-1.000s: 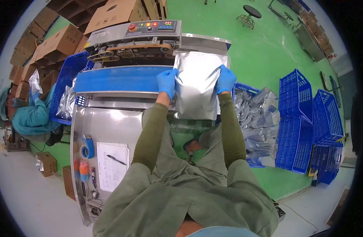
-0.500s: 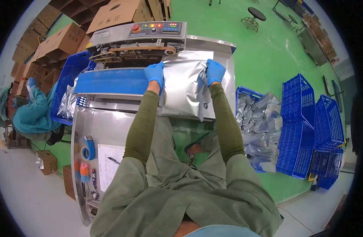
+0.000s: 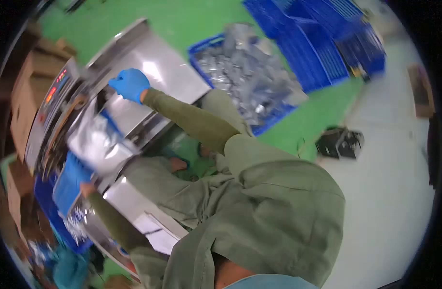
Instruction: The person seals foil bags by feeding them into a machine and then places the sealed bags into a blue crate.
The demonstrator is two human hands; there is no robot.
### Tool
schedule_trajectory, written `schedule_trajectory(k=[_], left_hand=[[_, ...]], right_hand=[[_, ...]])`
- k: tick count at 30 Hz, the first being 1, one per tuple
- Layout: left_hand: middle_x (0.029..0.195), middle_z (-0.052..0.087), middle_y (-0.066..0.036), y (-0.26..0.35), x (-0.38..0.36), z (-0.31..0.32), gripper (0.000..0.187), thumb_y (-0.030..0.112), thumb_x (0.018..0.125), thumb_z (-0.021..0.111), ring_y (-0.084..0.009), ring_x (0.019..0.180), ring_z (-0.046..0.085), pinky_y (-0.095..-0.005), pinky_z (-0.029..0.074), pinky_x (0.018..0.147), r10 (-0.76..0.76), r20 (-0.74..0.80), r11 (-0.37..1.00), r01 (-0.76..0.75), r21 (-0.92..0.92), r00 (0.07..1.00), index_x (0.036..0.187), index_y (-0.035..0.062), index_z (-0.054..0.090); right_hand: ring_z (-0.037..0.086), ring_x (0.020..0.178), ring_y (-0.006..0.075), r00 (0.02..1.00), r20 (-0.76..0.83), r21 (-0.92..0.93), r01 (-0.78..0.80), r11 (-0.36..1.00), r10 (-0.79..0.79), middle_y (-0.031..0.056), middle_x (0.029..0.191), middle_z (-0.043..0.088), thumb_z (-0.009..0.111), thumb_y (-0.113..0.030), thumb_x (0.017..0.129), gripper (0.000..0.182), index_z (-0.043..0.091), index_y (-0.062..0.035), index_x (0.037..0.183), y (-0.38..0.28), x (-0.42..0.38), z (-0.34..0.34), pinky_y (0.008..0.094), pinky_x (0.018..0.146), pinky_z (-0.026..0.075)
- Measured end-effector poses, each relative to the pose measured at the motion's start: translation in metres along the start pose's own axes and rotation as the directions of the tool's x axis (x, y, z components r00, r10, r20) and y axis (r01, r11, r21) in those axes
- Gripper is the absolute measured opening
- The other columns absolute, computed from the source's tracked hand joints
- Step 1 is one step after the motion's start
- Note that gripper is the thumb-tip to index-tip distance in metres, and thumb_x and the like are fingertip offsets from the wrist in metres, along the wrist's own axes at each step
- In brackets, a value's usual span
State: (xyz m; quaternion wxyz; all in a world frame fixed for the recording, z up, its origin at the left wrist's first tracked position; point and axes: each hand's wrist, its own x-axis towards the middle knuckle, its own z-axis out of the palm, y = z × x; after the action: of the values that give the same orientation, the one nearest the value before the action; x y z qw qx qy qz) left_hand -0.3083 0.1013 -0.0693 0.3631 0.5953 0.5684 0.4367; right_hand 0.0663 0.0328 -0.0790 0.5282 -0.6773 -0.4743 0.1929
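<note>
A silver foil bag [image 3: 100, 144], smeared by motion, lies across the blue conveyor belt [image 3: 74, 185] beside the sealing machine [image 3: 47, 115]. My right hand [image 3: 129, 85], in a blue glove, is above the steel surface to the right of the bag, with its fingers loosely bent and nothing visible in them. Near the bag's lower left edge is my left hand [image 3: 80, 174]; its blue glove blurs into the blue belt, so its fingers and any grip on the bag cannot be made out.
A blue crate [image 3: 274, 118] full of silver bags stands on the green floor, near more blue crates [image 3: 305, 53]. Paper [image 3: 156, 233] lies on the steel table. Cardboard boxes [image 3: 26, 108] stand at the left. A person in teal clothing [image 3: 69, 267] is at the lower left.
The view has swung to the right. My right hand has come off the bag's edge. The bag now sits further over the belt, by the machine.
</note>
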Motion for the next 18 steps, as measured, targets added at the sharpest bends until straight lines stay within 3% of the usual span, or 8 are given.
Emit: schedule_trajectory(k=[2,5,8,11,13,14,15,18], left_hand=[[0.108,0.062,-0.011,0.009,-0.052,-0.022,0.043,0.036,0.093,0.053,-0.0230,0.092,0.060,-0.0351,0.050,0.078,-0.016,-0.143,0.999,0.022,0.035,0.990,0.116,-0.0002,0.059],[0.102,0.063,-0.012,0.003,-0.130,-0.069,0.038,0.028,0.095,0.052,-0.0221,0.088,0.059,-0.0312,0.049,0.079,-0.109,-0.368,0.971,0.178,0.157,0.924,0.111,-0.0053,0.060],[0.099,0.063,-0.011,-0.052,-0.186,-0.089,0.031,0.022,0.097,0.047,-0.0217,0.086,0.059,-0.0328,0.049,0.082,-0.111,-0.398,0.990,0.136,0.035,0.911,0.108,-0.0035,0.061],[0.096,0.063,-0.006,-0.024,-0.208,-0.034,0.020,0.013,0.094,0.053,-0.0184,0.090,0.058,-0.0299,0.046,0.084,0.121,-0.524,0.989,-0.054,0.141,0.843,0.105,-0.0001,0.062],[0.093,0.063,-0.006,0.018,-0.210,0.000,0.012,0.009,0.090,0.061,-0.0144,0.087,0.058,-0.0289,0.046,0.080,0.295,-0.502,0.945,-0.170,0.280,0.813,0.100,0.0031,0.063],[0.093,0.063,-0.005,0.032,-0.208,0.019,0.010,0.011,0.089,0.062,-0.0125,0.084,0.057,-0.0286,0.045,0.075,0.157,-0.462,0.987,-0.121,0.105,0.873,0.097,0.0046,0.064],[0.090,0.062,-0.003,0.062,-0.214,0.042,0.008,0.011,0.088,0.063,-0.0119,0.081,0.055,-0.0284,0.045,0.071,0.104,-0.436,0.992,-0.127,-0.025,0.894,0.095,0.0066,0.065],[0.087,0.062,-0.005,0.092,-0.219,0.095,0.014,0.014,0.083,0.067,-0.0180,0.079,0.058,-0.0315,0.048,0.072,0.335,-0.205,0.942,-0.322,0.094,0.920,0.095,0.0077,0.066]], right_hand=[[0.064,0.074,0.0320,0.980,-0.169,-0.017,-0.105,0.994,0.101,0.0229,0.080,0.065,0.064,-0.034,0.081,0.033,0.070,-0.0024,0.083,0.012,-0.039,-0.098,0.0361,0.064,0.050],[0.060,0.092,0.0336,0.888,-0.457,-0.466,-0.283,0.839,0.046,0.0194,0.096,0.063,0.067,-0.036,0.078,0.037,0.065,-0.0019,0.093,0.088,-0.121,-0.233,0.0401,0.079,0.047],[0.057,0.103,0.0343,0.839,-0.505,-0.859,-0.465,0.215,-0.202,0.0173,0.099,0.064,0.068,-0.043,0.076,0.054,0.062,-0.0023,0.110,0.229,-0.194,-0.352,0.0452,0.088,0.044],[0.065,0.078,0.0283,0.898,-0.074,-0.996,-0.044,-0.078,0.434,0.0102,0.086,0.067,0.062,-0.023,0.080,0.014,0.069,-0.0132,0.089,0.323,-0.201,-0.407,0.0436,0.063,0.050],[0.064,0.074,0.0269,0.978,0.194,-0.970,0.203,0.133,-0.078,0.0124,0.080,0.065,0.058,-0.017,0.080,0.010,0.066,-0.0109,0.079,0.387,-0.172,-0.411,0.0454,0.058,0.047],[0.059,0.059,0.0263,0.953,0.287,-0.950,0.296,0.100,-0.096,0.0152,0.072,0.060,0.058,-0.017,0.081,0.015,0.063,-0.0054,0.072,0.331,-0.153,-0.394,0.0431,0.053,0.043],[0.058,0.059,0.0252,0.958,0.228,-0.918,0.271,0.291,-0.172,0.0139,0.068,0.059,0.057,-0.016,0.081,0.016,0.064,-0.0052,0.073,0.290,-0.134,-0.380,0.0420,0.054,0.043],[0.048,0.050,0.0232,0.940,0.113,-0.641,0.316,0.700,-0.321,0.0157,0.057,0.050,0.058,-0.011,0.082,0.020,0.056,-0.0011,0.065,0.136,-0.084,-0.342,0.0396,0.050,0.039]])
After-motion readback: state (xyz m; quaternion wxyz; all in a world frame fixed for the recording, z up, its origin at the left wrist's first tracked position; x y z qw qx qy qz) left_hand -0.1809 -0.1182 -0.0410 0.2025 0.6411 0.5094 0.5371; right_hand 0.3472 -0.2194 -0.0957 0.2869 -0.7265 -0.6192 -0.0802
